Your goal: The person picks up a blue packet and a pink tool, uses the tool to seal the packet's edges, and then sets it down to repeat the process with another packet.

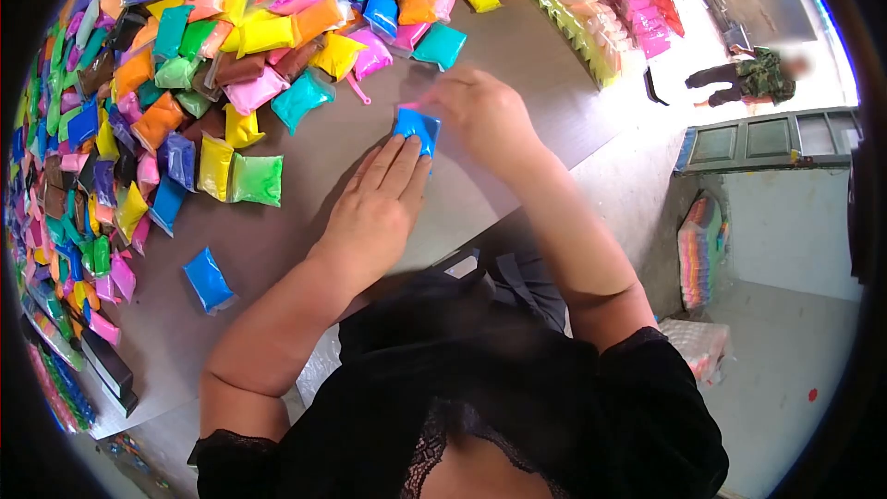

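My left hand point(377, 199) lies with its fingers stretched flat over a small blue packet point(418, 129), pressing it against the table. Just beyond the packet's upper edge, my right hand point(485, 115) has its fingers pinched together. A small pink piece point(409, 106) shows at those fingertips, touching or right above the packet; its full shape is hidden. A pink stick with a looped end point(358, 90) lies a little to the left, near a teal packet point(302, 100). Another blue packet point(209, 279) rests apart on the table, left of my left forearm.
A big heap of coloured packets point(212, 46) covers the table's left and far side. Rows of yellow, pink and red packets point(582, 14) line the far right edge of the brown table point(545, 83). A person point(758, 76) is in the background at right, by a green-framed panel point(767, 140).
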A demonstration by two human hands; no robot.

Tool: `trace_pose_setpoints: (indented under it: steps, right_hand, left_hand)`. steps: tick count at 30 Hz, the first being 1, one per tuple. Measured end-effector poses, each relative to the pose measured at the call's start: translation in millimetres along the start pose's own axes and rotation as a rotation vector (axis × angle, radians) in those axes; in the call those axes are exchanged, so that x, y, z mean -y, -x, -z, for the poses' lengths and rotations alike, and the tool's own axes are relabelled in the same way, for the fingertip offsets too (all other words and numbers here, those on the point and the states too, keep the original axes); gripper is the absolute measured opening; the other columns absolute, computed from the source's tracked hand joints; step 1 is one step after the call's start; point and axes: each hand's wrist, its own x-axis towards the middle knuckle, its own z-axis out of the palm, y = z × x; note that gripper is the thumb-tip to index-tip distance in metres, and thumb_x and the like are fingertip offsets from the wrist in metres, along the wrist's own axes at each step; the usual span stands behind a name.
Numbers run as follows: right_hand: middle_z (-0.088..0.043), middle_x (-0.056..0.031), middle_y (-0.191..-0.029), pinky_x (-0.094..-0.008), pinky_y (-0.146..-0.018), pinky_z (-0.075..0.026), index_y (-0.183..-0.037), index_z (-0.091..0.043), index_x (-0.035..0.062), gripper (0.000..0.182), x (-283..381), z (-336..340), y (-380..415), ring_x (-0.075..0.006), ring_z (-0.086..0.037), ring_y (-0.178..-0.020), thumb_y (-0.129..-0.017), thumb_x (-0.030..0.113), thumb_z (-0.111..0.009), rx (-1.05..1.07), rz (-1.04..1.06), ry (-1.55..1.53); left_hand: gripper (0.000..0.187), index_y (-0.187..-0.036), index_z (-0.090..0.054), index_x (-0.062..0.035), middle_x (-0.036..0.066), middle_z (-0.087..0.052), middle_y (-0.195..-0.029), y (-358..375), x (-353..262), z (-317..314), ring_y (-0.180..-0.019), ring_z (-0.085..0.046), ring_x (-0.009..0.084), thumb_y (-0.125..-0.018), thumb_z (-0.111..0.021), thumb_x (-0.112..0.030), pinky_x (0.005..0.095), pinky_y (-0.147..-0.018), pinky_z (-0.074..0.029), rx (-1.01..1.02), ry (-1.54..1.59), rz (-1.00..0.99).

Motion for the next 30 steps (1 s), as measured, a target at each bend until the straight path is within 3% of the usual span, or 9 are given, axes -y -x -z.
trace_pose_setpoints:
  steps: [2,6,8,11,13,19,21,28,30]
  right_hand:
    - [-0.064,-0.0067,-0.1,-0.0388,-0.077,-0.053,-0.092,-0.07,0.0145,0.014,8,1,4,-0.0266,-0.063,-0.095,-0.079,0.014,-0.064,0.077,0.094,-0.061]
    - [-0.064,-0.0089,-0.096,-0.0401,-0.077,-0.052,-0.092,-0.07,0.0116,0.013,-10,-8,-1,-0.0284,-0.063,-0.093,-0.08,0.012,-0.064,0.071,0.007,0.145]
    - [-0.064,-0.012,-0.09,-0.0416,-0.076,-0.051,-0.093,-0.069,0.0086,0.012,-9,1,10,-0.0315,-0.063,-0.09,-0.082,0.012,-0.065,-0.098,-0.227,-0.332]
    - [-0.063,-0.0138,-0.087,-0.0424,-0.076,-0.05,-0.093,-0.069,0.0064,0.011,-6,-2,33,-0.0341,-0.062,-0.088,-0.084,0.013,-0.066,-0.116,-0.288,-0.382]
    - [-0.063,-0.0137,-0.087,-0.0423,-0.075,-0.05,-0.093,-0.069,0.0068,0.011,5,-2,41,-0.0341,-0.062,-0.087,-0.084,0.013,-0.066,-0.122,-0.235,-0.379]
    - [-0.064,-0.0124,-0.091,-0.0401,-0.073,-0.052,-0.092,-0.069,0.0075,0.009,13,-13,40,-0.0332,-0.063,-0.085,-0.085,0.012,-0.065,-0.08,-0.221,-0.252]
    - [-0.064,-0.0125,-0.092,-0.0407,-0.073,-0.052,-0.093,-0.069,0.0083,0.009,5,-14,34,-0.0329,-0.063,-0.086,-0.086,0.014,-0.065,-0.173,-0.216,-0.187]
    - [-0.064,-0.0125,-0.091,-0.0397,-0.075,-0.052,-0.095,-0.068,0.0083,0.011,4,-13,29,-0.0323,-0.063,-0.087,-0.086,0.013,-0.065,-0.133,-0.072,-0.182]
    - [-0.065,-0.0136,-0.093,-0.0391,-0.077,-0.052,-0.099,-0.069,0.0082,0.015,-1,-8,20,-0.033,-0.062,-0.089,-0.086,0.013,-0.065,-0.099,-0.306,-0.186]
  left_hand:
    - [0.046,-0.128,-0.055,0.0012,0.017,-0.048,-0.139,3,-3,-2,-0.134,-0.04,0.0328,-0.085,-0.063,-0.014,0.0442,-0.111,-0.033,-0.002,0.002,-0.003]
    - [0.046,-0.127,-0.055,0.0,0.016,-0.046,-0.14,0,-5,6,-0.132,-0.041,0.0323,-0.084,-0.065,-0.013,0.0446,-0.111,-0.033,0.0,0.102,0.09]
    - [0.046,-0.127,-0.055,-0.0003,0.016,-0.046,-0.14,1,-5,8,-0.132,-0.041,0.0323,-0.083,-0.065,-0.012,0.0446,-0.111,-0.033,0.006,0.171,0.142]
    - [0.046,-0.127,-0.056,-0.0002,0.015,-0.044,-0.142,1,-2,7,-0.133,-0.04,0.0322,-0.084,-0.065,-0.012,0.0439,-0.111,-0.033,-0.037,0.095,0.104]
    - [0.046,-0.128,-0.055,-0.0002,0.015,-0.043,-0.144,0,0,3,-0.136,-0.038,0.032,-0.085,-0.064,-0.012,0.0436,-0.112,-0.032,-0.08,-0.013,-0.013]
    - [0.045,-0.129,-0.054,0.0019,0.016,-0.042,-0.145,-1,-3,3,-0.138,-0.035,0.0314,-0.087,-0.062,-0.013,0.0431,-0.114,-0.029,0.039,0.02,0.02]
    - [0.046,-0.129,-0.053,0.0021,0.017,-0.042,-0.145,-1,-2,3,-0.138,-0.035,0.0316,-0.087,-0.062,-0.013,0.0431,-0.114,-0.029,0.031,0.011,0.013]
    - [0.046,-0.129,-0.053,0.0014,0.017,-0.042,-0.144,-2,1,1,-0.137,-0.037,0.0321,-0.087,-0.063,-0.014,0.0436,-0.114,-0.03,0.019,0.029,0.002]
    - [0.043,-0.126,-0.056,0.0008,0.017,-0.044,-0.142,-1,3,0,-0.137,-0.037,0.0324,-0.086,-0.063,-0.014,0.044,-0.114,-0.03,0.009,0.06,0.012]
